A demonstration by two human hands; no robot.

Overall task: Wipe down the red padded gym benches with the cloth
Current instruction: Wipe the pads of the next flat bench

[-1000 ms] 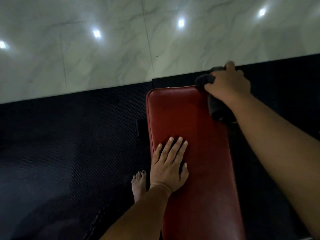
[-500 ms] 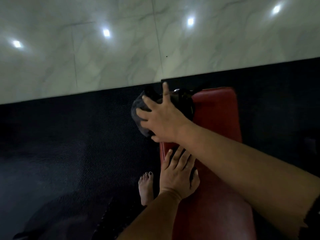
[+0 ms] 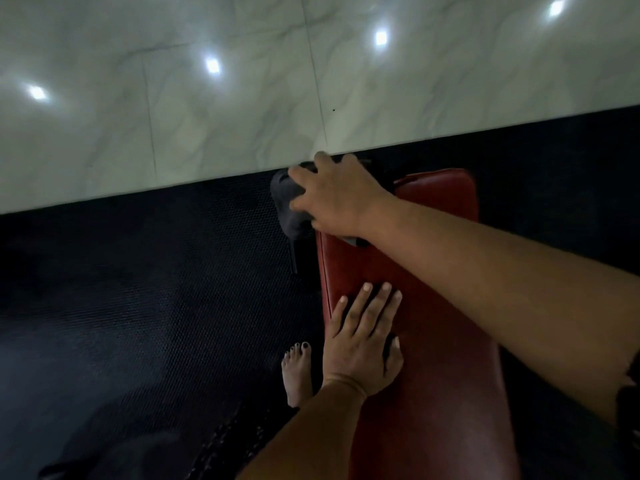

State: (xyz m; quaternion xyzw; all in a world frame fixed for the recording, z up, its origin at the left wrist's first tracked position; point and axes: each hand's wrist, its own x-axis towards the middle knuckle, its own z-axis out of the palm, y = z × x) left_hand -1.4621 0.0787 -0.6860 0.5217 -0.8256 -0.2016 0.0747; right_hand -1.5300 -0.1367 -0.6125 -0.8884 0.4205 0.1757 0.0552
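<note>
Cloth (image 3: 289,209): dark grey, bunched, sitting at the far left corner of the bench (image 3: 433,341). Part of it is hanging off the left edge, over the mat. A small corner of it is showing on the red pad under your wrist.

Right hand (image 3: 339,199): you are reaching across the bench and covering the cloth from above. The fingers (image 3: 294,176) are spreading and bending down over the wad, gripping it against the corner of the pad. The frame is blurring here, so the fingertips are not reading sharply.

Bench: red padded top, running from the lower edge of the view away from you toward the tiles. The far right corner is lying bare. Your right forearm is crossing over the pad at a slant.

Left hand (image 3: 360,344): you are laying it flat on the pad near the left edge, closer to you than the cloth. The fingers are lying straight and slightly apart, holding nothing, palm down.

Surroundings: your bare foot (image 3: 296,375), with dark-painted toenails, is standing on the black textured mat (image 3: 138,306) just left of the bench. Beyond the mat, the pale marbled tile floor (image 3: 207,116) is reflecting several ceiling lights as bright spots.
</note>
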